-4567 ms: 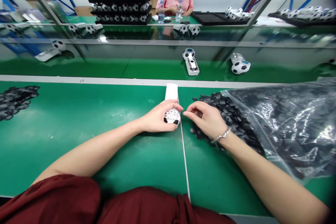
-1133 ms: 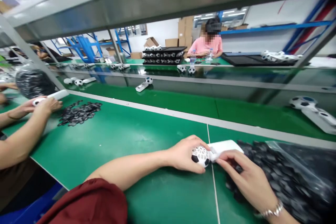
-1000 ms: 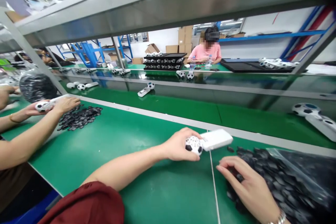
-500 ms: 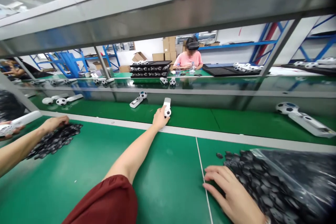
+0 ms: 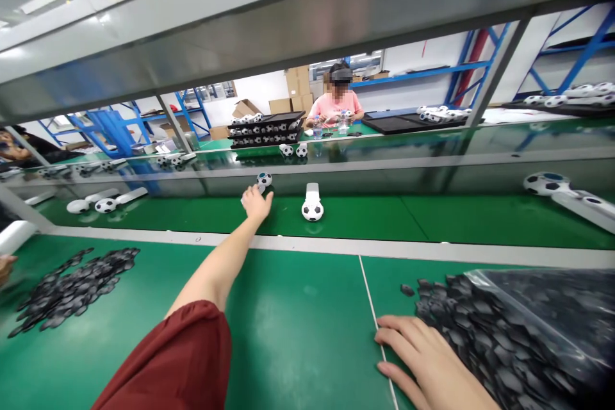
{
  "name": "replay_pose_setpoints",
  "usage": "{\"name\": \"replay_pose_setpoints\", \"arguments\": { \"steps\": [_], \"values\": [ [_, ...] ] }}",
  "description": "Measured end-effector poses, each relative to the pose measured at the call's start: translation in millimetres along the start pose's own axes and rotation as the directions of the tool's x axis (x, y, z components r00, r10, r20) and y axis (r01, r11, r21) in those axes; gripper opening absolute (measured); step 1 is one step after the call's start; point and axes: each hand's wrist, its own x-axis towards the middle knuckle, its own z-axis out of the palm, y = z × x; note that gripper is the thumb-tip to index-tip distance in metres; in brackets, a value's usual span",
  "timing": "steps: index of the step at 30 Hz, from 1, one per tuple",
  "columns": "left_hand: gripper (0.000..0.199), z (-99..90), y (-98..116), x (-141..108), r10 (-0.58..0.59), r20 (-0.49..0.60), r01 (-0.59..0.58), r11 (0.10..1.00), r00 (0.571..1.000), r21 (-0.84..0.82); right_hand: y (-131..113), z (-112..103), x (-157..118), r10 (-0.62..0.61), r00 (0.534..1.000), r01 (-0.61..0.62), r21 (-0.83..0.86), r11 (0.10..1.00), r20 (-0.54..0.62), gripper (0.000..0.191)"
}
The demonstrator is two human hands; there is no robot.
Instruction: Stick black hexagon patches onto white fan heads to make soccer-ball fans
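Over the belt, my left hand [image 5: 258, 204] reaches onto a white handle-shaped device with a football-patterned head [image 5: 264, 179]. Its fingers lie over the handle with the thumb spread apart, and they hide most of the handle. To the right of that hand, a second football-headed device [image 5: 312, 210] rests with its ball end towards me. My right hand [image 5: 423, 359] is open, fingers apart and slightly bent, low over the green bench by a white line. Beside it spreads a heap of small black pieces [image 5: 485, 333], partly under a clear plastic bag [image 5: 542, 307].
Another heap of black pieces [image 5: 77, 288] lies on the left, near a co-worker's blurred hand [image 5: 6, 268]. More football-headed devices [image 5: 548, 184] lie along the belt [image 5: 375, 218]. A metal shelf [image 5: 288, 32] crosses overhead. Opposite sits a person in pink [image 5: 336, 106] beside stacked black trays [image 5: 264, 134].
My left hand has let go of the nearer device and moved left to the other one. My right hand stays almost in place. The co-worker's hand has left the left heap.
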Motion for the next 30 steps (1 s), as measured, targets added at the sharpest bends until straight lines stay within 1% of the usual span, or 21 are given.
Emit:
{"name": "replay_pose_setpoints", "arguments": {
  "steps": [3,5,7,10,12,14,16,18,20,21,23,25,27,30],
  "values": [
    [0.049,-3.2,-12,29,-0.102,-0.006,0.102,0.991,0.995,0.09,0,1,1,-0.007,1.0,0.006,-0.011,1.0,-0.012,0.017],
    [0.04,-0.2,-15,42,-0.147,0.038,0.14,0.98,0.988,0.141,-1,1,2,-0.007,1.0,0.007,-0.014,1.0,-0.02,0.017],
    [0.035,5.5,-14,49,-0.189,0.12,0.165,0.969,0.975,0.185,-2,0,4,-0.001,1.0,0.001,-0.009,1.0,-0.023,0.016],
    [0.032,13.2,-7,56,-0.24,0.246,0.181,0.954,0.939,0.239,-1,-1,4,0.016,1.0,-0.016,0.015,1.0,-0.009,0.015],
    [0.032,14.9,-1,56,-0.255,0.324,0.175,0.95,0.911,0.257,-1,-1,4,0.033,0.999,-0.034,0.04,0.999,0.018,0.015],
    [0.031,12.6,6,51,-0.252,0.417,0.155,0.955,0.873,0.252,-1,0,4,0.062,0.996,-0.066,0.069,0.995,0.056,0.015],
    [0.03,5.5,12,41,-0.229,0.512,0.124,0.965,0.828,0.232,-2,1,3,0.103,0.991,-0.112,0.099,0.989,0.09,0.014],
    [0.03,-7.1,15,29,-0.195,0.582,0.083,0.973,0.789,0.214,-4,0,2,0.134,0.983,-0.15,0.129,0.98,0.122,0.013],
    [0.028,-25.1,16,15,-0.149,0.619,0.029,0.98,0.771,0.199,-5,-3,2,0.139,0.979,-0.162,0.161,0.974,0.148,0.012],
    [0.028,-35.6,16,8,-0.117,0.625,-0.005,0.982,0.772,0.19,-5,-6,2,0.132,0.978,-0.159,0.174,0.972,0.16,0.013],
    [0.032,-57.6,16,-10,-0.034,0.616,-0.088,0.982,0.787,0.166,-4,-13,3,0.114,0.978,-0.148,0.192,0.97,0.177,0.015],
    [0.046,-78.0,16,-34,0.072,0.589,-0.188,0.972,0.805,0.139,0,-21,4,0.098,0.976,-0.139,0.211,0.967,0.193,0.019],
    [0.055,-94.4,16,-66,0.183,0.559,-0.292,0.95,0.809,0.112,6,-30,4,0.085,0.973,-0.137,0.241,0.961,0.216,0.027],
    [0.058,-109.4,16,-122,0.328,0.515,-0.424,0.903,0.792,0.076,15,-38,4,0.107,0.955,-0.178,0.245,0.953,0.277,0.039]
  ]
}}
